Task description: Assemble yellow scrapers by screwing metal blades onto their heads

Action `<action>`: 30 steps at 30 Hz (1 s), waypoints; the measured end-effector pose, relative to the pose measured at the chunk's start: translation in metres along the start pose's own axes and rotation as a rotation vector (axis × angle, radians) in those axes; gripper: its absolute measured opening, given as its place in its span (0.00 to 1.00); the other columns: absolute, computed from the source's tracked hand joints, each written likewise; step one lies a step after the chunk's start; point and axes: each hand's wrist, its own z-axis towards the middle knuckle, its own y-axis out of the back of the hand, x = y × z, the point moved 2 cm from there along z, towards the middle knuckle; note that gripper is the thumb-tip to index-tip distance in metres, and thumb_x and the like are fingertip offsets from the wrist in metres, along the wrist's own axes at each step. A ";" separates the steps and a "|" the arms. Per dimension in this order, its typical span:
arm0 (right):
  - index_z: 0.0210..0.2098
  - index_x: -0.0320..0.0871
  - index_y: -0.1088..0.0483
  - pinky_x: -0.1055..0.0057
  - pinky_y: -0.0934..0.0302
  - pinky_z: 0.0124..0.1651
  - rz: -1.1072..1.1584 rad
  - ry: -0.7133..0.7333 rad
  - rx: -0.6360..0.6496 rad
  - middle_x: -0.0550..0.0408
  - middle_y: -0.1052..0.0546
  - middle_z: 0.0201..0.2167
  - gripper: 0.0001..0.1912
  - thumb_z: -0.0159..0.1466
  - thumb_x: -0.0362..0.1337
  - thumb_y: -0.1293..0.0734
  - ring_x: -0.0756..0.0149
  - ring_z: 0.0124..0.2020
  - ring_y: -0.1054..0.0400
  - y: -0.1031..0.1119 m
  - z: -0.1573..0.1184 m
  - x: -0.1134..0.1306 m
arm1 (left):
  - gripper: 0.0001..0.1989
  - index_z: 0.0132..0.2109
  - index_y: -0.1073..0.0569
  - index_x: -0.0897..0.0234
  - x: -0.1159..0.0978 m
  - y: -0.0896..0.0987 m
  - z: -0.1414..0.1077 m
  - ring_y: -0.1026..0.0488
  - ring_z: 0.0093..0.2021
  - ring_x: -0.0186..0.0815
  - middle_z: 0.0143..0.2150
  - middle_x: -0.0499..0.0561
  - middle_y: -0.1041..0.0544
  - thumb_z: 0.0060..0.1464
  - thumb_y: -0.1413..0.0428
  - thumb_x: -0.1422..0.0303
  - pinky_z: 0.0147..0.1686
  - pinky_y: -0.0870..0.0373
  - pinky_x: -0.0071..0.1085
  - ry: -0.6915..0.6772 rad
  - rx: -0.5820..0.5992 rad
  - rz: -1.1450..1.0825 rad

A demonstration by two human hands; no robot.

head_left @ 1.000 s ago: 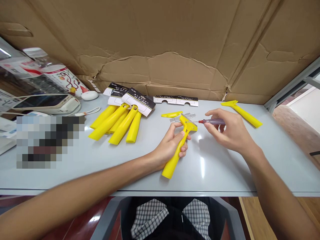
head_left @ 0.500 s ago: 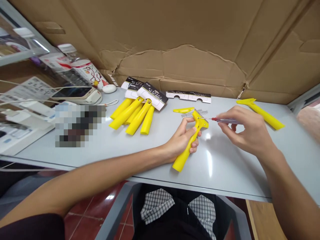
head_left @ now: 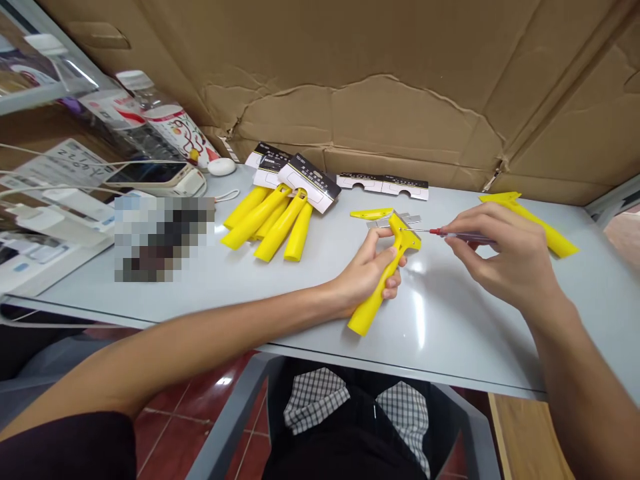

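A yellow scraper (head_left: 371,300) with a wide head is gripped round its neck by my left hand (head_left: 373,270), its handle slanting down toward the table's front edge. My right hand (head_left: 505,253) pinches a screwdriver (head_left: 467,236) with a red collar and thin shaft. The shaft reaches left, its tip at the scraper's head. Just behind that head lie a loose yellow cover piece (head_left: 371,214) and thin metal blades (head_left: 411,219). Beyond my right hand rests another yellow scraper (head_left: 555,237), partly hidden by the hand.
Several yellow scrapers (head_left: 277,230) with black-and-white cards (head_left: 310,183) lie left of centre. Two more cards (head_left: 383,185) lie near the cardboard wall (head_left: 400,120). A phone (head_left: 150,173), a white oval case (head_left: 221,167) and drink bottles (head_left: 175,127) crowd the left; a pixelated patch hides something there.
The view has shifted slightly. The screwdriver tip stays at the scraper's head, and both hands keep their hold. The scraper's head looks turned a little, with more of its edge showing.
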 end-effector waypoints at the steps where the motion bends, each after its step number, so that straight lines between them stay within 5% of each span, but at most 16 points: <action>1: 0.41 0.49 0.21 0.64 0.28 0.31 -0.006 -0.019 -0.013 0.53 0.18 0.38 0.06 0.69 0.31 0.29 0.63 0.31 0.24 0.000 0.000 0.000 | 0.10 0.57 0.41 0.52 0.000 0.000 0.000 0.37 0.22 0.24 0.39 0.47 0.30 0.74 0.51 0.69 0.20 0.42 0.22 0.002 -0.001 0.006; 7: 0.31 0.48 0.25 0.64 0.39 0.24 -0.130 -0.056 -0.091 0.57 0.22 0.23 0.11 0.72 0.36 0.33 0.65 0.21 0.31 0.001 0.000 0.002 | 0.10 0.56 0.41 0.52 0.000 -0.002 -0.003 0.37 0.22 0.24 0.39 0.47 0.29 0.73 0.50 0.68 0.20 0.42 0.22 -0.002 0.034 0.047; 11: 0.36 0.48 0.27 0.62 0.33 0.28 -0.046 -0.135 0.000 0.56 0.21 0.29 0.03 0.65 0.33 0.30 0.62 0.25 0.27 -0.001 0.000 0.004 | 0.10 0.57 0.41 0.52 -0.002 -0.003 -0.003 0.38 0.22 0.24 0.39 0.47 0.29 0.74 0.50 0.69 0.20 0.42 0.22 0.009 -0.003 0.045; 20: 0.33 0.49 0.24 0.66 0.38 0.27 -0.092 -0.143 -0.018 0.59 0.19 0.26 0.09 0.69 0.44 0.28 0.68 0.20 0.31 0.001 0.000 0.000 | 0.11 0.58 0.40 0.53 -0.003 -0.003 -0.003 0.37 0.22 0.24 0.39 0.48 0.28 0.73 0.50 0.70 0.19 0.41 0.22 0.001 -0.035 0.052; 26: 0.43 0.48 0.22 0.64 0.32 0.32 -0.018 -0.081 0.051 0.54 0.16 0.40 0.07 0.65 0.36 0.30 0.63 0.31 0.24 -0.002 0.001 0.004 | 0.12 0.59 0.39 0.53 -0.002 -0.002 -0.002 0.36 0.21 0.25 0.39 0.48 0.26 0.73 0.50 0.69 0.19 0.40 0.22 0.016 -0.052 0.052; 30: 0.39 0.48 0.22 0.64 0.31 0.32 -0.002 -0.085 0.020 0.55 0.16 0.36 0.03 0.67 0.35 0.30 0.63 0.31 0.25 0.000 0.001 0.004 | 0.12 0.59 0.40 0.52 0.000 0.000 -0.001 0.36 0.22 0.25 0.40 0.49 0.26 0.73 0.49 0.69 0.19 0.40 0.22 -0.003 -0.030 0.076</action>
